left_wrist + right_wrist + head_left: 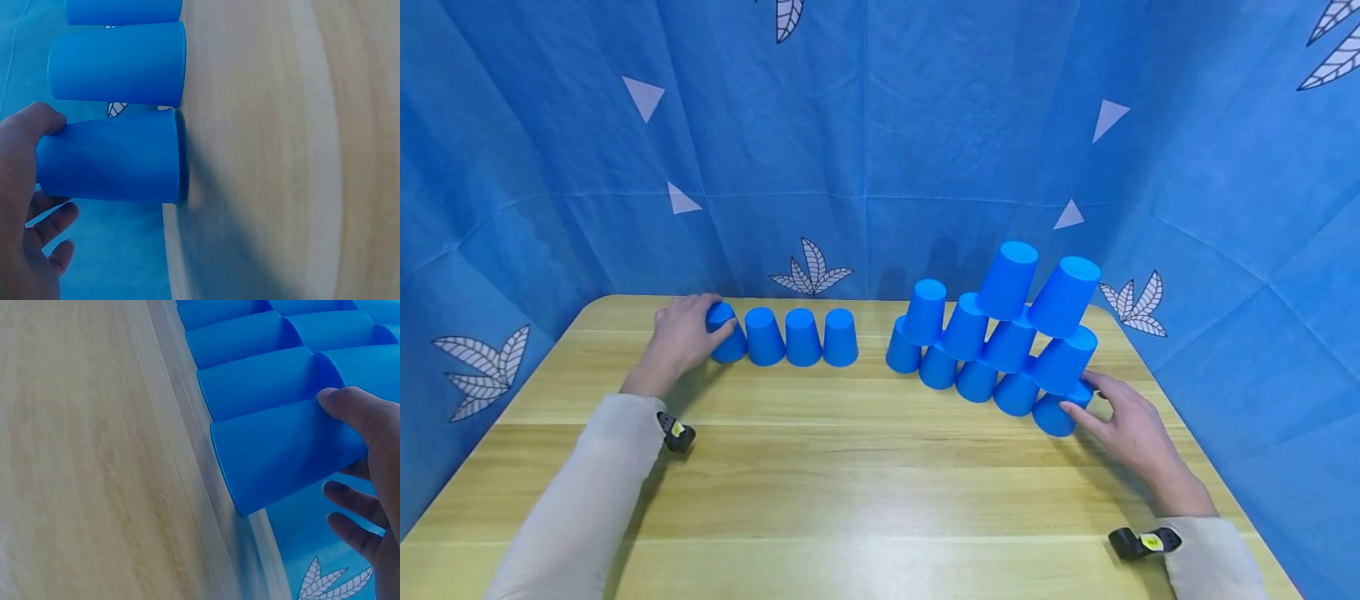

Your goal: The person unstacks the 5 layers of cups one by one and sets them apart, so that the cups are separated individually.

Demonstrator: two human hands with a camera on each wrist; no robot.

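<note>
cup stack [1009, 343]: blue cups, all upside down, five along the bottom, four above, then two on top toward the right-hand end; I'm using this as my landmark
left hand [681, 337]: well left of the stack, partly closed, I've got thumb and fingertips pinching the outermost cup [112, 159]; other fingers are loose. Can't tell if that cup touches the wood
other three cups [802, 337]: upside down in line with it, between that hand and the stack
right hand [1131, 425]: at the stack's right end, thumb and index around the end cup [284, 456] of the bottom row, rest of the fingers spread off it
table [865, 475]: pale wood, under the stack
cloth [775, 125]: blue, leaf prints, behind the stack
</note>
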